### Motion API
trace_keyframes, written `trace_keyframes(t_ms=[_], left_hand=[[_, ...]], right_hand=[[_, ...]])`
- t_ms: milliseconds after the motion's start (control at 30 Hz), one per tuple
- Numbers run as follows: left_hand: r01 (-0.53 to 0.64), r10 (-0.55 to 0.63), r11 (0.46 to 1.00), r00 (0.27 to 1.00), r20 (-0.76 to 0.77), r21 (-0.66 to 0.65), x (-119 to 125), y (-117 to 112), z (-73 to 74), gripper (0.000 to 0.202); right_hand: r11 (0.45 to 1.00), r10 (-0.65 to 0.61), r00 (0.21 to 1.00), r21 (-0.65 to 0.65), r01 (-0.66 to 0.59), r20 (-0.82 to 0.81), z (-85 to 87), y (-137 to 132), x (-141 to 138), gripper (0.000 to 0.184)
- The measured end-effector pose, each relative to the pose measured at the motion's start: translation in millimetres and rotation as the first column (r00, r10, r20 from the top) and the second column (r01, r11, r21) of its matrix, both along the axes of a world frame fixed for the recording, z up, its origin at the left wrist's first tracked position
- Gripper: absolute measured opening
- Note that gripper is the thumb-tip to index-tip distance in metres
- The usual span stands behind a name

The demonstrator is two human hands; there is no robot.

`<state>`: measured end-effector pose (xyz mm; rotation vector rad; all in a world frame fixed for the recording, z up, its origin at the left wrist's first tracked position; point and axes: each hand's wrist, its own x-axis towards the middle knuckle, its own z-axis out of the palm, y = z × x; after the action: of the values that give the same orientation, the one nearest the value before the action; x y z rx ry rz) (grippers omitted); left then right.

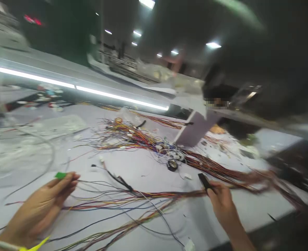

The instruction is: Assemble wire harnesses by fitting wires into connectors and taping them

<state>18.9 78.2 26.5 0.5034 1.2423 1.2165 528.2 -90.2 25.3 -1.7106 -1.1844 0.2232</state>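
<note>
My left hand (48, 202) is closed in a pinch around a small green connector (61, 175) at the lower left. Thin wires lead right from near its fingertips. My right hand (223, 200) grips a dark, flat, narrow object (203, 181) whose exact kind is blurred. Below that object runs a bundle of multicoloured wires (164, 194), its loose ends fanning out towards the left hand. Whether the right fingers also touch the bundle cannot be made out. A black-sleeved cable branch (122, 182) lies across the wires between both hands.
A thicker wire harness (211, 164) stretches over the white table (133, 164) behind the hands. A black tape roll (172, 165) lies beside it. Clear plastic bags (39, 139) cover the left side. An upright panel (195, 129) and a light strip (122, 96) stand beyond.
</note>
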Motion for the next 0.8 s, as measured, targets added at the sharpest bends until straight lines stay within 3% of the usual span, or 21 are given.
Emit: trace_keyframes(t_ms=[33, 100, 200, 267, 367, 467, 567, 800], left_hand=[[0.023, -0.022, 1.000, 0.997, 0.075, -0.010, -0.9, -3.3, 3.4, 0.019], [0.046, -0.052, 0.998, 0.988, 0.146, 0.045, 0.9, -6.5, 7.0, 0.016], [0.110, -0.131, 0.987, 0.975, 0.181, 0.119, 3.4, -8.9, 7.9, 0.017], [0.153, -0.180, 0.976, 0.968, 0.177, 0.156, 3.3, -12.3, 8.7, 0.029], [0.186, -0.219, 0.964, 0.960, 0.173, 0.188, 2.4, -18.0, 12.1, 0.048], [0.259, -0.313, 0.931, 0.929, 0.197, 0.257, 2.0, -21.1, 15.8, 0.050], [0.294, -0.362, 0.893, 0.919, 0.156, 0.340, 2.2, -21.2, 15.3, 0.040], [0.210, -0.195, 0.920, 0.978, -0.078, 0.332, 8.6, -20.1, 8.7, 0.025]], right_hand=[[0.987, 0.140, 0.987, 0.095, -0.133, -0.073, 14.3, 21.2, -23.8, 0.025], [0.894, 0.422, 0.899, 0.217, -0.391, -0.117, 39.0, 61.7, -80.0, 0.019], [0.640, 0.756, 0.655, 0.191, -0.744, 0.020, 57.2, 112.1, -172.5, 0.027], [0.490, 0.853, 0.506, 0.138, -0.861, 0.129, 57.8, 138.6, -226.5, 0.033], [0.352, 0.900, 0.362, 0.084, -0.932, 0.244, 53.3, 169.5, -279.8, 0.035], [0.293, 0.888, 0.280, 0.020, -0.956, 0.364, 51.7, 189.8, -300.2, 0.034], [0.286, 0.880, 0.253, -0.023, -0.958, 0.402, 53.3, 200.3, -303.7, 0.031], [0.272, 0.896, 0.227, -0.066, -0.960, 0.382, 56.2, 205.3, -308.6, 0.028]])
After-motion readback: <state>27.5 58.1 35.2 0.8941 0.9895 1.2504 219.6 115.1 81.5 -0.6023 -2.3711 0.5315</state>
